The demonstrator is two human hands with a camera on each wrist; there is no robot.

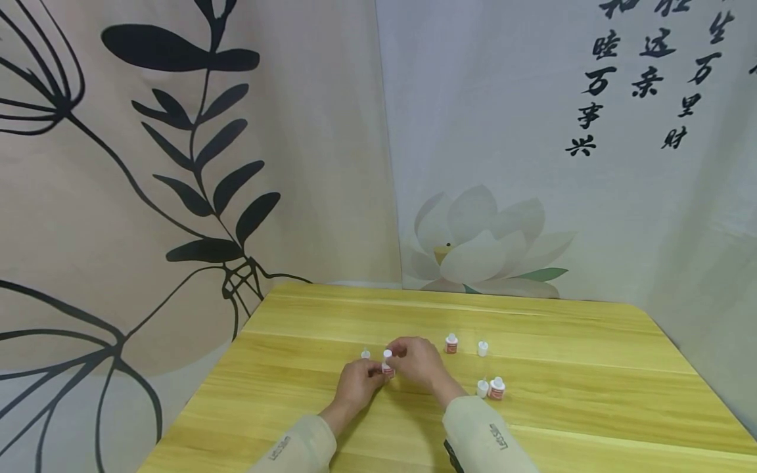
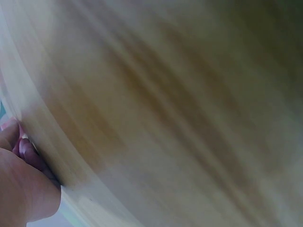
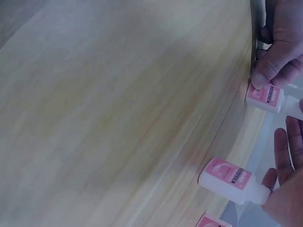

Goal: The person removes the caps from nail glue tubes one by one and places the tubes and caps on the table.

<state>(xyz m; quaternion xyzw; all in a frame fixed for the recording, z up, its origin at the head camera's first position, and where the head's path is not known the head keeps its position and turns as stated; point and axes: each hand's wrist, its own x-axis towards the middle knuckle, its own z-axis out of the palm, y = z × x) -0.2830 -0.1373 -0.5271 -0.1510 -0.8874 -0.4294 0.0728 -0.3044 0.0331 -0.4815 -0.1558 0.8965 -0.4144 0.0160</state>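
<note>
Near the middle of the table, a small white bottle with a pink-red label (image 1: 388,371) stands upright between both hands. My left hand (image 1: 357,382) holds its lower body, the thumb across the label in the right wrist view. From the other side my right hand (image 1: 418,361) pinches the white cap (image 1: 387,353) at the top. A white nozzle cap (image 1: 365,354) sits just beyond the left hand. In the left wrist view, the left hand (image 2: 26,184) shows only at the edge, and the bottle is mostly cut off.
A second labelled bottle (image 1: 452,343) stands to the right, with a white cap piece (image 1: 482,348) beside it. Nearer the right forearm, a third bottle (image 1: 497,388) stands close against another white nozzle piece (image 1: 482,389). Printed curtains hang behind the wooden table (image 1: 568,368).
</note>
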